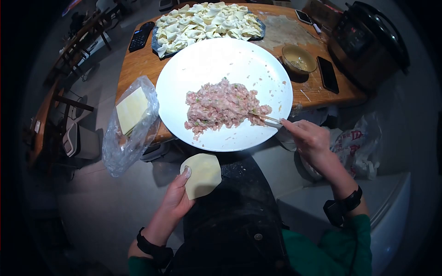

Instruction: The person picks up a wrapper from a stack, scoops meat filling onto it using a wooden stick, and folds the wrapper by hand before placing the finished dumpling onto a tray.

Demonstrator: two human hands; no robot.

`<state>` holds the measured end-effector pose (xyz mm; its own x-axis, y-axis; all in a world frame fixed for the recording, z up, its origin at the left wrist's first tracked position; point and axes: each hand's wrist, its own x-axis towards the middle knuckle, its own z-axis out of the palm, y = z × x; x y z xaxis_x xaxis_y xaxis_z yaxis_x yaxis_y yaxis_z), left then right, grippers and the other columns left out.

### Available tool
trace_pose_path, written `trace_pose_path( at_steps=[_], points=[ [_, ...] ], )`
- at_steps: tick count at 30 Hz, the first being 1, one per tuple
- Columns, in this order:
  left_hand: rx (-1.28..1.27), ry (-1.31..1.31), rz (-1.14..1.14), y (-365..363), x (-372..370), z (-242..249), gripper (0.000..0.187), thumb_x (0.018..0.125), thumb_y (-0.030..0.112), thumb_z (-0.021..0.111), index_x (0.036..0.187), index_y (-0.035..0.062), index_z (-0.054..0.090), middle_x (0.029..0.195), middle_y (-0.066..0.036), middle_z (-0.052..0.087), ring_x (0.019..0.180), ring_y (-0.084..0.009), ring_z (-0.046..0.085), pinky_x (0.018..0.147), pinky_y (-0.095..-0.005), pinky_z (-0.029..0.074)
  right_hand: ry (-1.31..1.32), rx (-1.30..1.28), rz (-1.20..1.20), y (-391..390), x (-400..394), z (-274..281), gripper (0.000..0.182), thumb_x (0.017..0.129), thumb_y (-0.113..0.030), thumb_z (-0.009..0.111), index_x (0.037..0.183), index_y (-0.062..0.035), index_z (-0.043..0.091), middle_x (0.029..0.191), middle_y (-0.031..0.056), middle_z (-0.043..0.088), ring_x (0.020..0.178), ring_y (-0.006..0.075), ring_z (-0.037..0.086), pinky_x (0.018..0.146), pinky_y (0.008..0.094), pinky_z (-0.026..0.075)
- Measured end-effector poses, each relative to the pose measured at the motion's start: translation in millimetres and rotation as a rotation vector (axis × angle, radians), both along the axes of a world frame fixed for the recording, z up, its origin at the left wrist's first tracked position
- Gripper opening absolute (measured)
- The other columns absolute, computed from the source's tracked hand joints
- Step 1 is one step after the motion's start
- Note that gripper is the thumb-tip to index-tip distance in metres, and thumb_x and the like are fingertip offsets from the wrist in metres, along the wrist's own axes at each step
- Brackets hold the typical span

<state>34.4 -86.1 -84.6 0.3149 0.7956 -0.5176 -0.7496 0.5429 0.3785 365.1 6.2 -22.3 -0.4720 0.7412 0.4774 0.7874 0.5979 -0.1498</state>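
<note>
A thin pale dough wrapper (203, 175) lies across my left hand (178, 191), with the thumb pressed on its left edge. My right hand (309, 140) is closed around a thin stick-like utensil (267, 118), whose tip touches the right end of the minced meat (221, 105). The meat, flecked with green, is heaped on a large white plate (179, 73) at the table's front edge. Left of the plate, a stack of square wrappers (132, 111) sits in a clear plastic bag (116, 154) that hangs over the edge.
Behind the plate stands a tray of folded dumplings (207, 23). On the wooden table (133, 64) are a black remote (141, 37), a small bowl (299, 59), a phone (327, 74) and another phone (303, 17). A dark cooker (368, 43) stands at the right, above a plastic bag (361, 147).
</note>
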Motion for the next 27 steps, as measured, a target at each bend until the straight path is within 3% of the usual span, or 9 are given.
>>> trace_pose_path(
  at_steps=[4, 9, 16, 23, 25, 27],
  points=[
    [-0.036, 0.002, -0.038, 5, 14, 2, 0.045, 0.094, 0.024, 0.046, 0.132, 0.0012, 0.035, 0.131, -0.016, 0.045, 0.120, -0.0275, 0.047, 0.103, -0.0413, 0.037, -0.097, -0.070, -0.004, -1, 1, -2, 0.035, 0.075, -0.002, 0.060, 0.106, -0.0173, 0.063, 0.064, 0.0021, 0.053, 0.056, 0.0195, 0.055, 0.046, 0.0327, 0.042],
    [0.017, 0.063, -0.126, 8, 28, 14, 0.051, 0.093, 0.034, 0.048, 0.132, 0.0022, 0.036, 0.129, -0.012, 0.048, 0.118, -0.0237, 0.048, 0.101, -0.0379, 0.037, -0.023, -0.089, 0.027, -6, 6, 3, 0.037, 0.074, -0.002, 0.060, 0.107, -0.0174, 0.062, 0.062, 0.0026, 0.051, 0.054, 0.0205, 0.055, 0.046, 0.0337, 0.042],
    [0.060, -0.028, -0.134, 15, 41, 22, 0.051, 0.093, 0.030, 0.048, 0.133, 0.0021, 0.034, 0.132, -0.013, 0.046, 0.122, -0.0251, 0.045, 0.105, -0.0398, 0.033, -0.072, -0.076, -0.018, -1, 5, -1, 0.040, 0.071, -0.002, 0.061, 0.108, -0.0181, 0.062, 0.061, 0.0032, 0.051, 0.053, 0.0213, 0.055, 0.046, 0.0346, 0.042],
    [0.214, -0.221, -0.133, 20, 54, 18, 0.047, 0.098, 0.025, 0.032, 0.137, -0.0003, 0.024, 0.140, -0.016, 0.033, 0.129, -0.0265, 0.035, 0.109, -0.0382, 0.026, -0.010, -0.273, 0.075, -30, -13, 6, 0.045, 0.070, 0.002, 0.060, 0.111, -0.0155, 0.061, 0.064, 0.0037, 0.055, 0.055, 0.0212, 0.058, 0.048, 0.0341, 0.045],
    [0.228, -0.244, -0.102, 20, 56, 22, 0.047, 0.099, 0.024, 0.029, 0.138, -0.0007, 0.023, 0.141, -0.017, 0.031, 0.130, -0.0268, 0.033, 0.110, -0.0382, 0.024, 0.144, -0.392, 0.134, -45, -27, 7, 0.048, 0.068, 0.004, 0.060, 0.113, -0.0144, 0.060, 0.064, 0.0043, 0.057, 0.056, 0.0208, 0.058, 0.048, 0.0331, 0.045],
    [0.266, -0.207, -0.114, 18, 56, 25, 0.048, 0.099, 0.026, 0.027, 0.138, -0.0015, 0.022, 0.141, -0.018, 0.031, 0.130, -0.0270, 0.032, 0.111, -0.0385, 0.022, 0.086, -0.269, 0.204, -61, -40, 1, 0.055, 0.065, 0.007, 0.059, 0.115, -0.0146, 0.060, 0.063, 0.0026, 0.053, 0.055, 0.0188, 0.056, 0.048, 0.0300, 0.045]
  ],
)
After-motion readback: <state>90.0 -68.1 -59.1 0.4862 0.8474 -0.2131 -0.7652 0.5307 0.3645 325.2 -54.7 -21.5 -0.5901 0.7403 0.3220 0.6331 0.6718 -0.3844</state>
